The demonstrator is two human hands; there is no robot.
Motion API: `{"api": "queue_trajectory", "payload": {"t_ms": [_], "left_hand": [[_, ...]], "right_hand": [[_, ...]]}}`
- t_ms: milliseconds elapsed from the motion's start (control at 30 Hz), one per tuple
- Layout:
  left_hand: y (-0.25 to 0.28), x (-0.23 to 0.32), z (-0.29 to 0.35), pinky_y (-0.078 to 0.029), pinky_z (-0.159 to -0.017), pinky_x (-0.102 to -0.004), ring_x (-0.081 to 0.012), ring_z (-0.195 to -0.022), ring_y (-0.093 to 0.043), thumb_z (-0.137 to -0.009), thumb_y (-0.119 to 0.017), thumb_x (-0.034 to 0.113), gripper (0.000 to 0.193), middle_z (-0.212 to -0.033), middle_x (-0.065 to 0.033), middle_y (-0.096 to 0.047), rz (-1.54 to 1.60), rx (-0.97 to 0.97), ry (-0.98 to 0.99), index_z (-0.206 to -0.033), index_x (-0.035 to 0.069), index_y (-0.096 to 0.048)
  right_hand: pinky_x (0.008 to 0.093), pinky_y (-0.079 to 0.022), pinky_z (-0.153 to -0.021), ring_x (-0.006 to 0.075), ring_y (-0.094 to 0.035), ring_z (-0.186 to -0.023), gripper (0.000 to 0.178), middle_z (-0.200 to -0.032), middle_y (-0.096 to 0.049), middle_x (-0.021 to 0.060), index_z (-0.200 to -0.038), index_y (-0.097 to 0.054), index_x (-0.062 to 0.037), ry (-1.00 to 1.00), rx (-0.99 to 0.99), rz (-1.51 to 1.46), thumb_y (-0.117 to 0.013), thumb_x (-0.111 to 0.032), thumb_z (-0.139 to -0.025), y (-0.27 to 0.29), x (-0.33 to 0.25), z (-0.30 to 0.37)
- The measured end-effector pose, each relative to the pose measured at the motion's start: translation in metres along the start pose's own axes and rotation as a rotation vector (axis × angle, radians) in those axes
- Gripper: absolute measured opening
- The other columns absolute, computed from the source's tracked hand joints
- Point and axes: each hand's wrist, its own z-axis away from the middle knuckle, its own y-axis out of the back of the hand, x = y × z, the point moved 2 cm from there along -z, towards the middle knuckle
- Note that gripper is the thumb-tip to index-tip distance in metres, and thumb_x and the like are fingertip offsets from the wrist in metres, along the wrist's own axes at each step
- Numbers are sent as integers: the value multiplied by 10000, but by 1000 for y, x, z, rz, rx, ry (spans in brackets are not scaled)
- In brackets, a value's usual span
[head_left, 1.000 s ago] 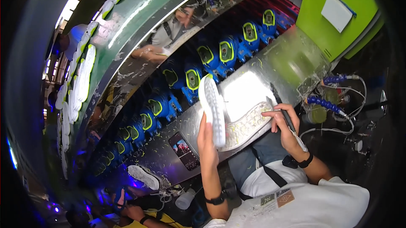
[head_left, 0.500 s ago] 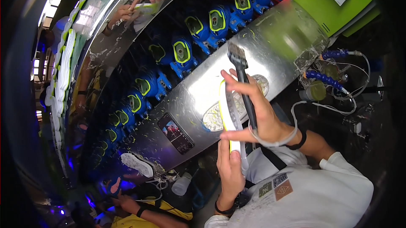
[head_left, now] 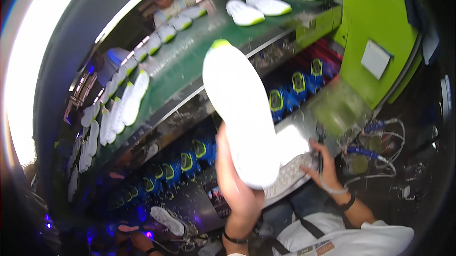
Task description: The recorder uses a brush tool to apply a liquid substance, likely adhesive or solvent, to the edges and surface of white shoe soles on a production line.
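My left hand [head_left: 237, 189] is closed round the heel end of a white shoe sole [head_left: 240, 108] with a yellow-green tip. It holds the sole raised, broad white face toward me, tip pointing up and away. Lower right, my right hand [head_left: 327, 168] has its thumb and forefinger spread beside a textured shoe sole [head_left: 287, 180] on the metal bench. A dark, blurred brush [head_left: 320, 135] shows at the right hand's fingers, its handle mostly hidden. The raised sole hides part of the bench.
A green conveyor belt [head_left: 190, 73] carries several white soles [head_left: 268, 5]. Beneath it stand several blue shoes [head_left: 187, 162] with yellow-green collars. Blue flexible hoses [head_left: 361, 151] and a green panel [head_left: 365, 18] are right. Another person's hand [head_left: 140, 241] is lower left, near a sole [head_left: 167, 220].
My left hand has lifted the sole and turned its broad white face into view. My right hand has moved off it, to the right. The view has tilted up toward the conveyor.
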Motion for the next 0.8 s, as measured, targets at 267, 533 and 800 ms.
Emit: {"api": "queue_trajectory", "payload": {"t_ms": [267,533,800], "left_hand": [[48,-26,-10,-361,-1055,-410,-298,-1186,-562,-1018,-462,314,473,-1233,-210,-611,-673,188,-294,-1344,-28,-491],[156,-173,133,-323,-1067,-564,-501,-1374,-278,-764,-784,393,885,-1540,-286,-229,-1684,-34,29,-1472,42,-385],[169,-177,138,-301,-1106,-570,-540,-1384,-240,-698,-749,516,1060,-1557,-304,-174,-1668,-51,-4,-1509,13,-287]], "right_hand": [[350,-474,-753,274,-572,-806,459,-911,-587,150,-1104,-548,-9,-68,80,130,-814,-145,-756,-24,41,3],[209,-421,-655,80,-472,-739,436,-976,-594,55,-1154,-543,-8,-120,-41,-67,-783,-95,-800,-35,63,-19],[191,-444,-742,61,-517,-845,395,-1090,-603,82,-1213,-509,-3,-269,-305,-257,-696,-60,-869,-21,54,-18]]}}
